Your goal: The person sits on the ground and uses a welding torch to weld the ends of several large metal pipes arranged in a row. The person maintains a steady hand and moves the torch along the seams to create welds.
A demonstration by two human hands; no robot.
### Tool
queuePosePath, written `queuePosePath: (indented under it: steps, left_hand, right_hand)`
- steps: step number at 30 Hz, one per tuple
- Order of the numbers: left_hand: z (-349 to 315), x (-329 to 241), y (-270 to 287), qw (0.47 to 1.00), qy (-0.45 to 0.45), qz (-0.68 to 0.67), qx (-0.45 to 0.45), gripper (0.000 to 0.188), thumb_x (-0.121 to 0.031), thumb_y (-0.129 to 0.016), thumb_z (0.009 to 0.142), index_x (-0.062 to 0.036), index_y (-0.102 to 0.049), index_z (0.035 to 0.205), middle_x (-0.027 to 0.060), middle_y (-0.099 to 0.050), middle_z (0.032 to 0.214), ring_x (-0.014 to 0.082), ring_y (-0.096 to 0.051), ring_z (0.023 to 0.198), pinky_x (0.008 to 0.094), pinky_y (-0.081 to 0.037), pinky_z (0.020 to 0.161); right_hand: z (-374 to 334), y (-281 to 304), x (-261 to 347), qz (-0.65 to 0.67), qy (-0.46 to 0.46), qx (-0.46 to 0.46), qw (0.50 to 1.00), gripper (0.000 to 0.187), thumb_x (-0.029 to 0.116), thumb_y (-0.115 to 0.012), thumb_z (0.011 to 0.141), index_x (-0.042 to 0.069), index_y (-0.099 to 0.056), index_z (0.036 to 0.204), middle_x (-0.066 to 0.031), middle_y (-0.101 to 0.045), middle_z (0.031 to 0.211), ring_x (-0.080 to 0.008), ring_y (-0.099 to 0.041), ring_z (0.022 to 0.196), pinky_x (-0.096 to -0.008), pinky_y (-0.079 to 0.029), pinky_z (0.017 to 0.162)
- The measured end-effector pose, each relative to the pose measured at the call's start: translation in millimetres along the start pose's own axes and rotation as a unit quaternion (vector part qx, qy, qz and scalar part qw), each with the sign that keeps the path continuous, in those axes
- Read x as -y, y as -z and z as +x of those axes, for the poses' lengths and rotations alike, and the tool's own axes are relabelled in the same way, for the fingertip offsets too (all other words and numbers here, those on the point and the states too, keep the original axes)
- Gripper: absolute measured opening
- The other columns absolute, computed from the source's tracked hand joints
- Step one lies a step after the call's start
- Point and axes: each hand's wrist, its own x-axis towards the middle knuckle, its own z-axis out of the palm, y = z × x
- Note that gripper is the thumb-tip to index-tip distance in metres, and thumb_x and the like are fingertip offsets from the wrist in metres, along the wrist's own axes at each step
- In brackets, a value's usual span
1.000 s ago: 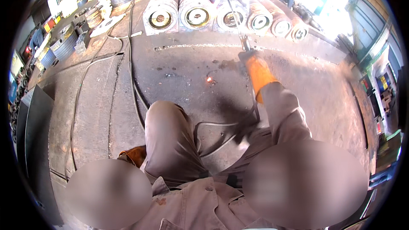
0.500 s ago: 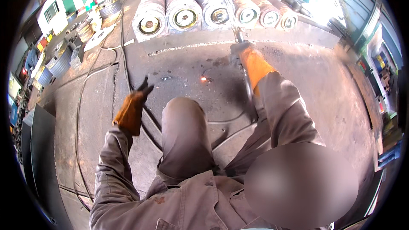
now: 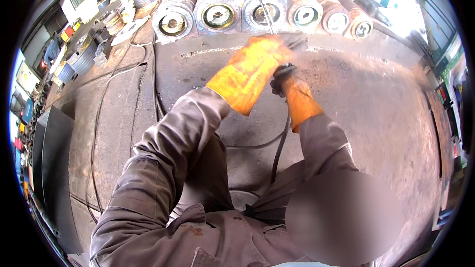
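Note:
My right hand (image 3: 289, 86), in an orange gauntlet with dark fingers, is closed around the handle of a long cutting torch (image 3: 265, 10). The torch's thin metal tube points away from me, and a bluish glow shows beside its bent tip. Across the torch, just ahead of the right hand, reaches my left hand (image 3: 260, 59) in a matching gauntlet. Its dark fingertips are smeared by motion, so whether they touch the torch cannot be made out. Beyond the tip lie several large rusty cylinders (image 3: 217, 16), their round ends toward me.
A hose (image 3: 262, 145) runs over the stained floor (image 3: 376, 113) near my legs. More hoses (image 3: 152, 69) stretch along the left. Metal drums (image 3: 81, 60) and scrap stand farther left, with a dark upright plate (image 3: 57, 178) nearer. Other people (image 3: 52, 49) are in the background.
My left hand has swung from low on the left up and across to the torch. The right hand has come slightly lower. The glowing orange spot on the floor no longer shows.

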Motion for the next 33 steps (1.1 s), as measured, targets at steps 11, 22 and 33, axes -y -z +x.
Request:
queuePosePath:
  steps: [11, 22, 33]
  left_hand:
    - [27, -24, 14, 0.999, 0.022, 0.028, -0.006, 0.074, -0.071, -0.07, 0.109, -0.0234, -0.068, 0.166, 0.0195, -0.087, 0.129, 0.0402, -0.086, 0.113, 0.0558, -0.068, 0.097]
    - [-10, -7, 20, 0.997, -0.042, 0.032, -0.052, 0.071, -0.062, -0.071, 0.112, -0.0181, -0.066, 0.168, 0.0197, -0.086, 0.133, 0.0408, -0.085, 0.117, 0.055, -0.066, 0.101]
    - [-9, -12, 16, 0.994, -0.058, 0.053, -0.071, 0.07, -0.043, -0.076, 0.11, -0.0215, -0.063, 0.175, 0.0223, -0.085, 0.127, 0.041, -0.086, 0.105, 0.0535, -0.069, 0.093]
  right_hand:
    - [-11, -8, -7, 0.004, -0.015, -0.009, 1.0, 0.029, 0.036, -0.072, 0.113, 0.009, -0.078, 0.123, -0.0137, -0.084, 0.104, -0.0295, -0.081, 0.086, -0.0533, -0.065, 0.075]
    - [-31, -21, 0, -0.01, -0.016, -0.021, 1.0, 0.032, 0.038, -0.073, 0.113, 0.009, -0.079, 0.128, -0.0154, -0.083, 0.111, -0.0321, -0.08, 0.094, -0.0537, -0.065, 0.081]
    - [-34, -24, 8, -0.022, -0.007, -0.021, 0.999, 0.036, 0.039, -0.073, 0.113, 0.01, -0.079, 0.132, -0.017, -0.083, 0.118, -0.0347, -0.08, 0.103, -0.0541, -0.065, 0.087]
